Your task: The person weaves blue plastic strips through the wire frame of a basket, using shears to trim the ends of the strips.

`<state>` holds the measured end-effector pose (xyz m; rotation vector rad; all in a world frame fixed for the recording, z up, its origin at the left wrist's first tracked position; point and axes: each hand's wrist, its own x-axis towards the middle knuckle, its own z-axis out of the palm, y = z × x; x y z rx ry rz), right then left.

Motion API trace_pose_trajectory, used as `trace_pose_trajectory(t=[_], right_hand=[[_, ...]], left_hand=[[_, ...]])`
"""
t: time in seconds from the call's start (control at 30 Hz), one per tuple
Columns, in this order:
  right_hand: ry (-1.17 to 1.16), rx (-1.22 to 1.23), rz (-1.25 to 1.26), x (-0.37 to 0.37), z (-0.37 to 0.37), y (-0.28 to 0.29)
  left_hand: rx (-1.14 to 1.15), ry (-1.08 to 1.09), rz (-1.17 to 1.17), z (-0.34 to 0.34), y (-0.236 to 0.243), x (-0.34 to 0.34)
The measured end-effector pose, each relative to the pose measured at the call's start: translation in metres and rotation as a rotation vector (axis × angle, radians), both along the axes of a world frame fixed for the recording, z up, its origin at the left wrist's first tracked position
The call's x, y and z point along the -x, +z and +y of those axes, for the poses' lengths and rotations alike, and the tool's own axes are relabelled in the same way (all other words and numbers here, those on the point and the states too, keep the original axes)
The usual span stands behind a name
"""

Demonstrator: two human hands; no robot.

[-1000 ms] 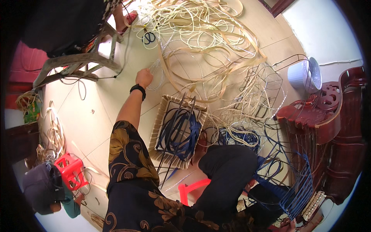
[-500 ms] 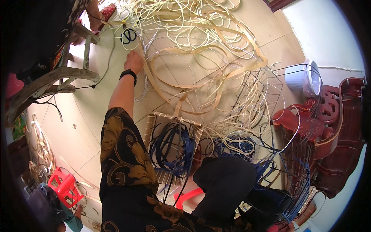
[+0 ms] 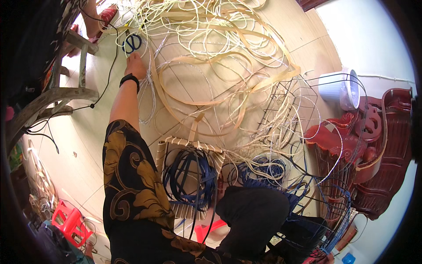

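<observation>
My left arm, in a black sleeve with a gold pattern and a black wristband, stretches far out over the tiled floor. My left hand [image 3: 134, 65] lies just short of a pair of blue-handled scissors [image 3: 132, 42], fingertips almost at the handles, holding nothing. A tangle of pale rattan strips [image 3: 220, 66] spreads to the right of the hand. Close to my body sits a half-woven square basket base [image 3: 187, 147] with blue strips [image 3: 189, 180] coiled in it. My right hand is hidden.
A wooden chair [image 3: 57, 94] stands at the left, with another person's foot in a red slipper [image 3: 103, 17] beyond it. A wire frame [image 3: 285, 110], a white tub [image 3: 338, 88] and red carved furniture [image 3: 373, 145] are at the right. A red stool [image 3: 68, 222] is lower left.
My left arm has reached farther forward and left across the floor, from the rattan strands up to the scissors. My view has followed it.
</observation>
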<state>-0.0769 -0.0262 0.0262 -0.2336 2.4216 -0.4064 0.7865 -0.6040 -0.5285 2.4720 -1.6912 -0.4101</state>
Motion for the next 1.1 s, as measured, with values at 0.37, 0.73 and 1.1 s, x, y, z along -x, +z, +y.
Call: trace_pose_trajectory(t=[0.37,0.73,1.1], right_hand=[[-0.032,-0.028,-0.017,-0.028,-0.030,-0.001],[-0.057,-0.035,-0.014,-0.043,-0.038,0.011],[-0.051,0.011,-0.079,-0.043,-0.044,-0.002]], left_hand=[[-0.016,0.051,0.082,-0.028,-0.059,-0.049],[-0.177,0.058,-0.065,-0.049,-0.053,-0.037],[-0.100,0.253,-0.074,0.017,0.003,0.066]])
